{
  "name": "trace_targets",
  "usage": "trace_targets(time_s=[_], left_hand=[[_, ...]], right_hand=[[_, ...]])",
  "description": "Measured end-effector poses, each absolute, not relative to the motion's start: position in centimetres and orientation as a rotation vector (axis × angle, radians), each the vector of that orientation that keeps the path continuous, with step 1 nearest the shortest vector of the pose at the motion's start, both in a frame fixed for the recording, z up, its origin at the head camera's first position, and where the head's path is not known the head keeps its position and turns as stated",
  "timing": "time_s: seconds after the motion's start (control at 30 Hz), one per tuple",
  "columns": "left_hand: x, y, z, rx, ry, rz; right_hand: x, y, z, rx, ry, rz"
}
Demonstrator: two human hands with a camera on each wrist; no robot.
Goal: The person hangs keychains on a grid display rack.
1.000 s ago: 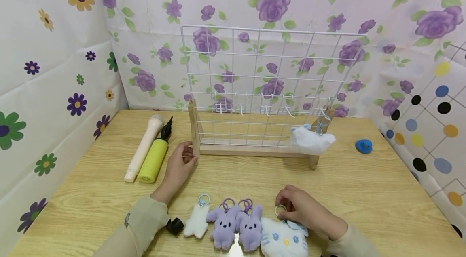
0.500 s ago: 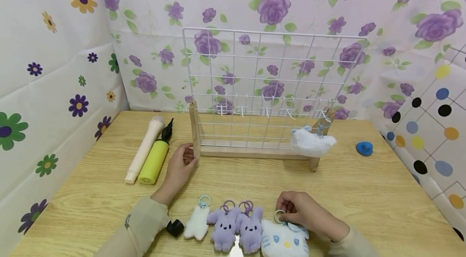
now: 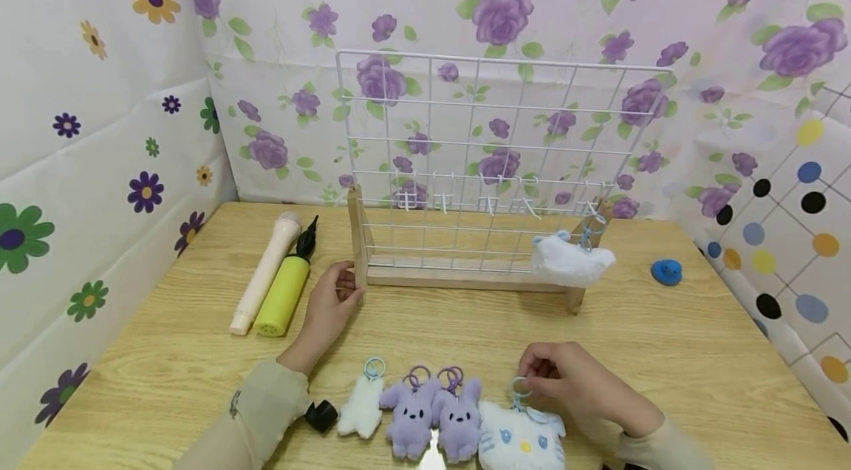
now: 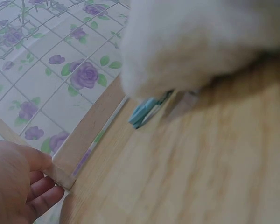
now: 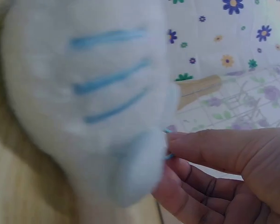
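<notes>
At the left end of the white wire grid rack (image 3: pixel 465 279), my left hand (image 3: pixel 329 306) grips the wooden foot (image 4: pixel 63 173) between thumb and fingers. My right hand (image 3: pixel 575 381) pinches the light blue ring (image 3: pixel 519 386) of a white cat-face plush keychain (image 3: pixel 515 440). That plush shows blue eyes, a yellow nose and blue whisker stripes; up close it fills much of the right wrist view. To its left lie two purple bunny plush keychains (image 3: pixel 410 422) and a small white plush keychain (image 3: pixel 361 407) with a blue ring. Another white plush (image 3: pixel 570 261) hangs at the rack's right end.
Several white hooks (image 3: pixel 490 205) line the grid. A pale pink microphone-like stick (image 3: pixel 266 274) and a yellow-green hand pump (image 3: pixel 284 296) lie left of the rack. A blue toy (image 3: pixel 667 272) sits at the right. A black object (image 3: pixel 322 417) is by the left sleeve.
My right hand has shifted slightly right and drawn the ring along with it, so the ring now stands closer above the cat plush's bow. The left hand stays on the rack's foot.
</notes>
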State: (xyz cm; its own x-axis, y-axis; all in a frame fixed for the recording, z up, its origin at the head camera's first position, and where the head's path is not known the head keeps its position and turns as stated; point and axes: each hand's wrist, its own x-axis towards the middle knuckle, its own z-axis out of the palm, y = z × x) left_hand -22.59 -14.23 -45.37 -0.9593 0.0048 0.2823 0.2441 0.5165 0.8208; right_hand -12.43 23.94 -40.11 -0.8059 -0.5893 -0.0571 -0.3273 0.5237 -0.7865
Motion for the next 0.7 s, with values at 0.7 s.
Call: trace_targets(time_s=[0.7], left_hand=[[-22.5,-14.1,-45.1,-0.191,-2.529,-1.423]], right_hand=[[-11.2,25.5,-34.9,-0.935,2.538,-1.119]])
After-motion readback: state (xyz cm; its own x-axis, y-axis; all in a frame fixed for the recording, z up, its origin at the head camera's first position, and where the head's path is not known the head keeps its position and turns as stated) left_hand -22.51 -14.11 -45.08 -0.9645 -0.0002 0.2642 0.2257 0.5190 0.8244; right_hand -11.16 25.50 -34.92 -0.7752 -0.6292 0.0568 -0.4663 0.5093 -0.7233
